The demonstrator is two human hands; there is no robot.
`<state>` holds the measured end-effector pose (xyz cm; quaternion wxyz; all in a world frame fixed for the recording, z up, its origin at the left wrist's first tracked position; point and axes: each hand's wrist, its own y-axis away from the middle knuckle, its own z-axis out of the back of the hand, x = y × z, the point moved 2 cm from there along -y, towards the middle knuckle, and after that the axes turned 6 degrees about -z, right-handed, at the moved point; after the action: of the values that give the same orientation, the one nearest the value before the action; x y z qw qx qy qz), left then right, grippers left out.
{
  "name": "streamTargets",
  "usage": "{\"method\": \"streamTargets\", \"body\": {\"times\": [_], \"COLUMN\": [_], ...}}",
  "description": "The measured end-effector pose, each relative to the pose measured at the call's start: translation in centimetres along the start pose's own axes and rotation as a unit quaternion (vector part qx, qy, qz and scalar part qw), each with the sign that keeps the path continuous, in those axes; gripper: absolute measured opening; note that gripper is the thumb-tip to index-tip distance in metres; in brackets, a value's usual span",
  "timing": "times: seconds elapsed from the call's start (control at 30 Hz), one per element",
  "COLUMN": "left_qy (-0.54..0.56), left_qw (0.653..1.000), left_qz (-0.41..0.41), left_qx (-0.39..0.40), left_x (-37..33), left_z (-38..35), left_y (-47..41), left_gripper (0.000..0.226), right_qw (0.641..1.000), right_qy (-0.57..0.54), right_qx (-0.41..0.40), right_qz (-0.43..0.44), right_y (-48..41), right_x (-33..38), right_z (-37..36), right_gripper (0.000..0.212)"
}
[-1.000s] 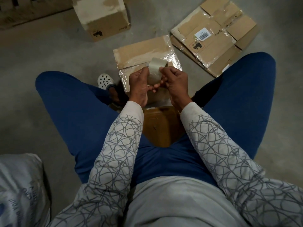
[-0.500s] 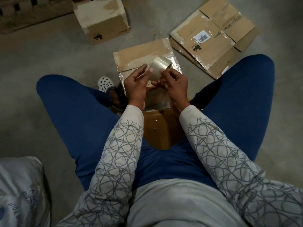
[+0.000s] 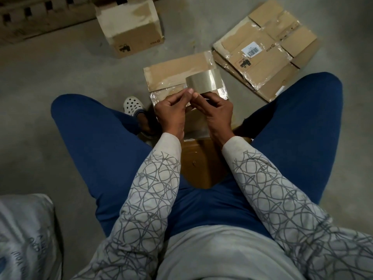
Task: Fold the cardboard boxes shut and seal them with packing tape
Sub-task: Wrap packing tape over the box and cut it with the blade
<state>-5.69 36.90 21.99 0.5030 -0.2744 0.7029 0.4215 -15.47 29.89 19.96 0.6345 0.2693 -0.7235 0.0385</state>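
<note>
Clear tape roll (glossy, wide) in both hands.

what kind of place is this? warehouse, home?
Probably a storeroom or small packing area, not certain. The person sits on a bare concrete floor, with flattened cardboard boxes and an assembled box around them, a printed sack nearby, and a roll of packing tape in both hands.

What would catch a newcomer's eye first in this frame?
Both hands, left and right, hold a clear tape roll at centre, above a box on the floor between the knees. A flattened box lies at upper right; a closed box sits at top.
</note>
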Motion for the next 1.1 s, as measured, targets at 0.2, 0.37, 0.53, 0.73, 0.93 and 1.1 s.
{"method": "streamTargets", "body": {"times": [0.2, 0.37, 0.53, 0.73, 0.93, 1.1], "left_qy": [-0.016, -0.055, -0.07, -0.029, -0.037, -0.027], "left_qw": [1.0, 0.998, 0.996, 0.999, 0.999, 0.999], "left_qz": [-0.021, -0.036, -0.057, -0.035, -0.027, -0.009], "left_qx": [-0.014, -0.013, 0.004, -0.011, -0.021, -0.021], "left_x": [0.1, 0.2, 0.1, 0.5, 0.5, 0.7], "left_z": [0.2, 0.1, 0.0, 0.5, 0.7, 0.6], "left_y": [-0.4, -0.9, -1.0, -0.9, -0.9, -1.0], "left_gripper": [0.017, 0.012, 0.009, 0.016, 0.011, 0.011], "right_qw": [1.0, 0.999, 0.999, 0.993, 0.985, 0.988], "right_qy": [-0.003, -0.03, -0.039, -0.092, -0.132, -0.114], "right_qx": [0.006, 0.015, 0.015, 0.025, 0.043, 0.037], "right_qz": [-0.004, -0.02, -0.029, -0.07, -0.1, -0.095], "right_y": [0.1, 0.3, 0.3, 0.4, 0.5, 0.3], "right_x": [-0.1, -0.1, 0.0, 0.3, 0.7, 0.6], "right_z": [-0.1, 0.0, 0.1, -0.1, 0.0, 0.2], "right_gripper": [0.021, 0.019, 0.017, 0.017, 0.013, 0.019]}}
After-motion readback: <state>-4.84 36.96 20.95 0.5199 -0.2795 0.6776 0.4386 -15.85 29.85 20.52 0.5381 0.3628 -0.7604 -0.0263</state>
